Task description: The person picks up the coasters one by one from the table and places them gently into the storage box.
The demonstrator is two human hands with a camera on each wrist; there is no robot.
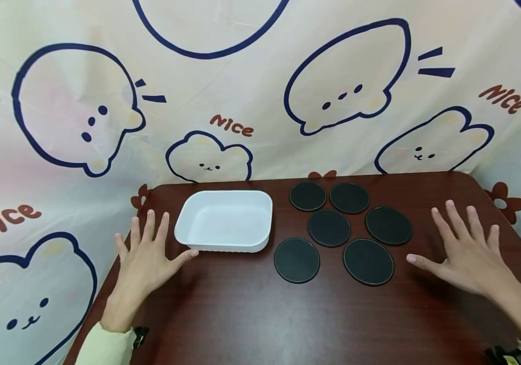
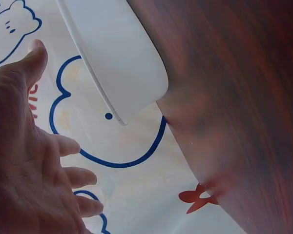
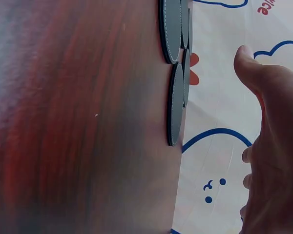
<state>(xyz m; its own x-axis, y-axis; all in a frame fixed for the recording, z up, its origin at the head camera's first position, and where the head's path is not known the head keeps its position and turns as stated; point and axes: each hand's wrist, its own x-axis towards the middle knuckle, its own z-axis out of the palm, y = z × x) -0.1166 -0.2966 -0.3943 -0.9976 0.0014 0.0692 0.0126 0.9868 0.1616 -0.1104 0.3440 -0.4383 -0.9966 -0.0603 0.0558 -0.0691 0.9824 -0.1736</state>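
Observation:
A white rectangular plastic tub (image 1: 224,219) stands at the back left of the table. My left hand (image 1: 145,258) is spread just left of it, the thumb tip right at its front left corner in the head view. The left wrist view shows the hand (image 2: 27,156) with nothing in it, beside the tub's wall (image 2: 122,53). Several round black coasters with stitched edges lie flat right of the tub, among them a front right one (image 1: 368,262) and a rightmost one (image 1: 388,225). To their right, my right hand (image 1: 472,251) hovers with fingers spread, holding nothing.
The dark brown wooden table (image 1: 242,314) has rounded back corners. Behind it and at both sides hangs a pale cloth (image 1: 260,91) with blue-outlined cartoon figures. A dark band (image 1: 140,336) sits at my left wrist, below the pale sleeve's cuff.

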